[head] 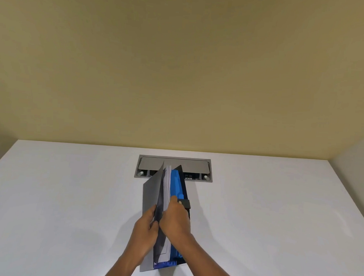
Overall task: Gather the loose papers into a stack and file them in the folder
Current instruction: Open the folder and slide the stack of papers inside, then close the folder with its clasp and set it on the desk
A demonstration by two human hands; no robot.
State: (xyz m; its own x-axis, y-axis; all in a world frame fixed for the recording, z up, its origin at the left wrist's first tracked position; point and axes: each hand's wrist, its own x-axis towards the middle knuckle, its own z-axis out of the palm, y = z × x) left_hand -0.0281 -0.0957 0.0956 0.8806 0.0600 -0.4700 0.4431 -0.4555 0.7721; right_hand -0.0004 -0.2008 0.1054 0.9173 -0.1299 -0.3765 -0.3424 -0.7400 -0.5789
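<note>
- The folder (pixel 150 197) stands on its edge on the white bench (pixel 58 194), its grey cover splayed open to the left and the blue pockets inside on the right.
- The left hand (pixel 143 230) grips the near part of the grey cover, thumb on its inner face and fingers (pixel 152 212) curled around its outer face.
- The right hand (pixel 175 219) is closed on the papers (pixel 167 187), which stand upright between the cover and the blue pockets, rising beyond its fingers.
- Beyond both hands, a grey cable hatch (pixel 174 168) is set into the bench, just behind the folder's far end.
</note>
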